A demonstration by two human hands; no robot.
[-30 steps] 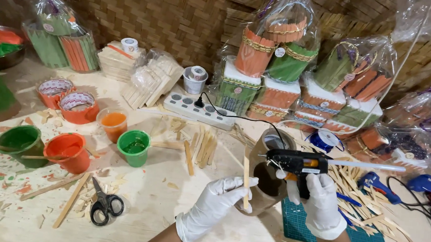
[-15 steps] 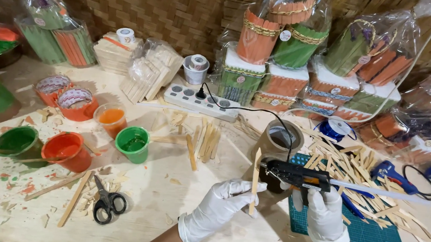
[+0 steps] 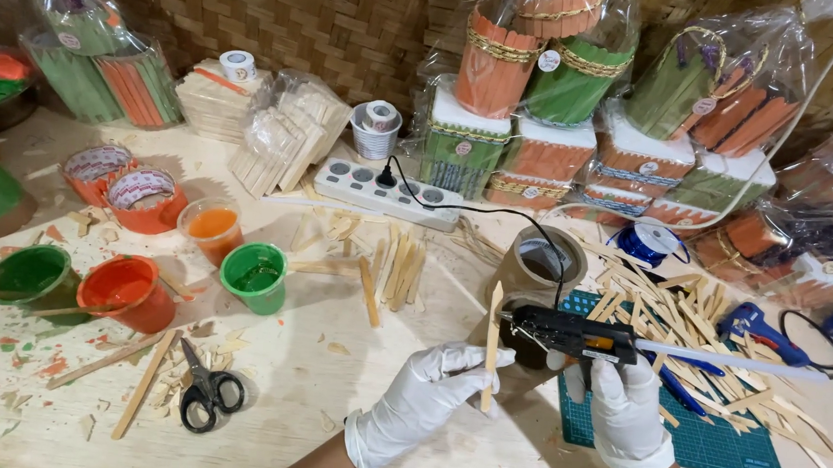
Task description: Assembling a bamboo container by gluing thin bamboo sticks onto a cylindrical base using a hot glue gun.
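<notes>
Pinching a pointed wooden stick upright between gloved fingertips, the left hand holds it just beside the nozzle of a black glue gun. The right hand is clenched around the gun's grip, aiming it leftward at the stick. Both hover over the counter, in front of a brown cardboard tube and beside a green cutting mat.

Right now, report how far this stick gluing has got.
Done: wrapped stick boxes stacked behind. In hand: left hand holds a pointed stick upright, right hand aims the black glue gun at it. Left: many loose sticks on the mat.
</notes>
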